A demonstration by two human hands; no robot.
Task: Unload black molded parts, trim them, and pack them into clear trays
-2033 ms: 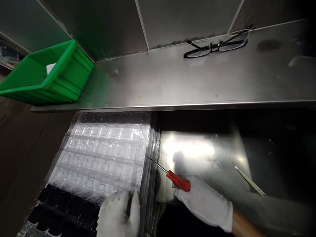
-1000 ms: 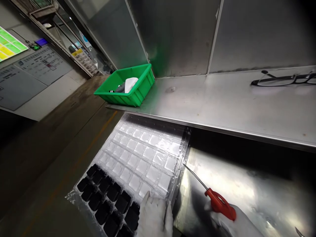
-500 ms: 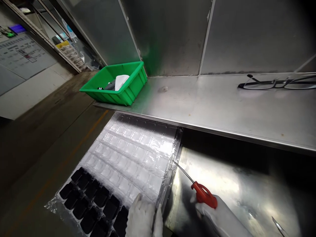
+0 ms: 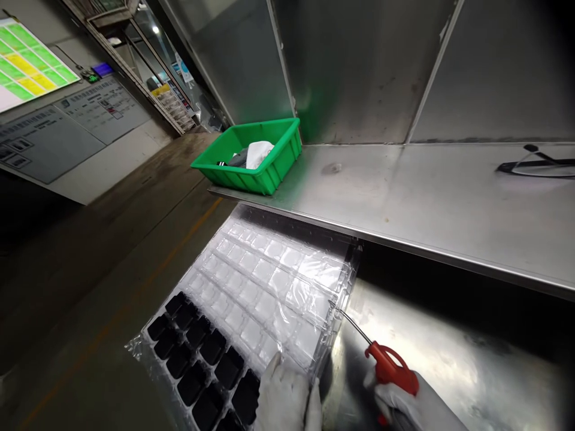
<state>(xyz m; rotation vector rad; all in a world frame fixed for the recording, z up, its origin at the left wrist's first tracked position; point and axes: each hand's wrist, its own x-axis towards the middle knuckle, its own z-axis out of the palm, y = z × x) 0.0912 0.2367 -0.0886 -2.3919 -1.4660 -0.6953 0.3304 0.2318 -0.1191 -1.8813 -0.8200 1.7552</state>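
Observation:
A clear plastic blister tray with many square pockets lies under the steel shelf; its near rows hold black square parts. My left hand, in a white glove, grips the tray's near right edge with fingers closed. My right hand, also gloved, is wrapped round a red air blow gun. The gun's thin metal nozzle points up-left, its tip at the tray's right edge.
A steel shelf spans above, carrying a green bin with a white cloth at its left end and black-framed glasses at the right. A steel worktop lies below. Floor and wall boards are at the left.
The view has shifted right and up again. The blow gun's nozzle tip has come closer to the tray's right edge. My left hand keeps its grip on the tray.

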